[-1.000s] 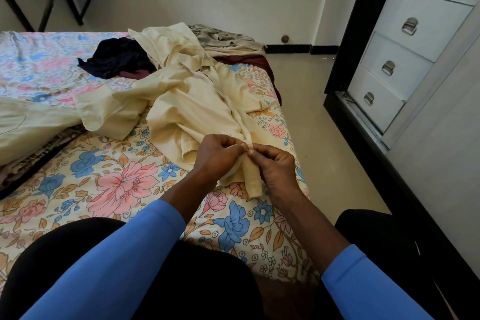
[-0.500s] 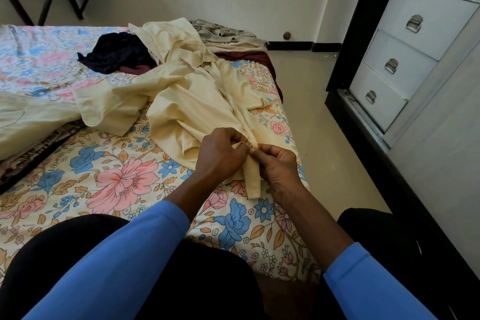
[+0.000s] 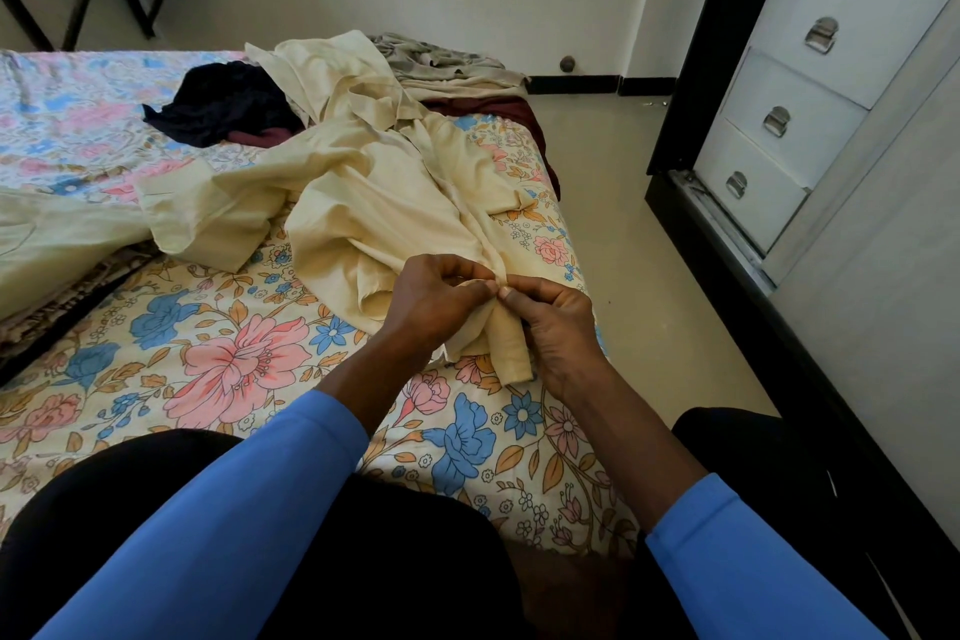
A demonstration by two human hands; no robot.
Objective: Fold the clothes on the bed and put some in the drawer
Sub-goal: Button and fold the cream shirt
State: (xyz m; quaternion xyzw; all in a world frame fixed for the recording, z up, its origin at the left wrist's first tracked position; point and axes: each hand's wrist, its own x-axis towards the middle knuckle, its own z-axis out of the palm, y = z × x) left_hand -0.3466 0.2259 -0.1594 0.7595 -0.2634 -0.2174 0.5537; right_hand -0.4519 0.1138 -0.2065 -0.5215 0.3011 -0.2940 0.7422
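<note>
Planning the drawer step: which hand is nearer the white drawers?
Right. The right hand pinches the cream garment on the side toward the white drawers; the left hand pinches it next to that, farther off.

Pinch point: left hand and right hand meet on the cream garment; whatever sits between the fingertips is too small to tell. Second cream cloth is cut off by the left edge. Maroon cloth is mostly buried under other clothes. Drawer unit is cropped at the right.
</note>
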